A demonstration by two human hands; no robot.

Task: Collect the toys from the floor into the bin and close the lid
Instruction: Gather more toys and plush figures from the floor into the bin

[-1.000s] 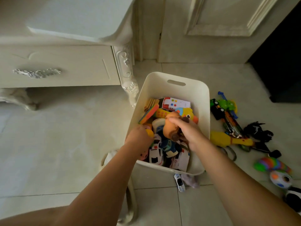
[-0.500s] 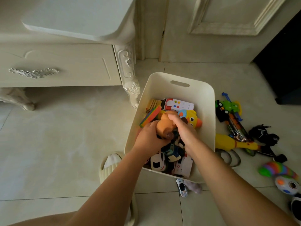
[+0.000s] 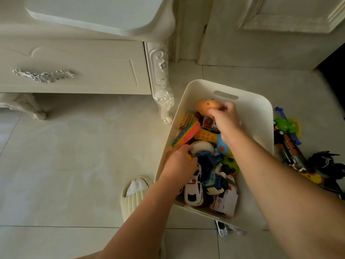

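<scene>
Small toy car point(image 3: 221, 228): on floor, just beside near wall of bin point(image 3: 261, 116).
Slipper point(image 3: 133, 195): on floor, left of bin.
Bin: cream, on floor tiles, top open, heaped with toys.
Left hand point(image 3: 178, 166): fingers curled down among toys at bin's left side; what they hold, cannot tell.
Right hand point(image 3: 226, 121): fingers closed on orange toy point(image 3: 204, 106) at bin's far end; blurred.
Green toy point(image 3: 286, 125), black toy point(image 3: 329, 163): on floor right of bin.
Cabinet leg point(image 3: 161, 101): beyond bin's left corner.

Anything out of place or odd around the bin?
A small toy car pokes out from under the bin at its near edge, easy to miss. A heap of toys lies on the floor right of it. No lid in view.
</scene>
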